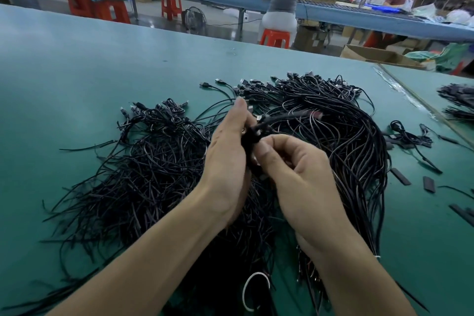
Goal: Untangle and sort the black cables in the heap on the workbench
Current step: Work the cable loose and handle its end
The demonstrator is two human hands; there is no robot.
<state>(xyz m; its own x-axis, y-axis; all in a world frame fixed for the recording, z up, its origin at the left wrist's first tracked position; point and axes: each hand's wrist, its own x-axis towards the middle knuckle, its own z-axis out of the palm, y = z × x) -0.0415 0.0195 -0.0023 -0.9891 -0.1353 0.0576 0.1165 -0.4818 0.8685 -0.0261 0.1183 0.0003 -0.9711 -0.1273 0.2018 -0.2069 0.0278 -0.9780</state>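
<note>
both hands are up over the middle of the big heap of black cables [164, 174] on the green workbench [77, 64]. the left hand [228, 159] is closed around a small bunch of cables [252, 141], and the right hand [295, 169] pinches the same bunch from the other side with thumb and first finger, so the two hands are touching the bunch and almost touching each other. the bunch pokes out of the grip up and to the right, and its plug ends [315, 113] point that way, a bit blurry. that is its long line: from the hands, up and right, toward the tidy combed cables [359, 151] that curve down the right side. the right hand is nearer to that tidy side, so i think it is the one best placed to pull the bunch free, while the left hand holds back the messy part. the messy part lies to the left and below the hands. some short black sleeves [400, 176] lie loose on the right. a white ring [252, 292] sits near the bottom. i can see no brand, label or words to read anywhere.
</note>
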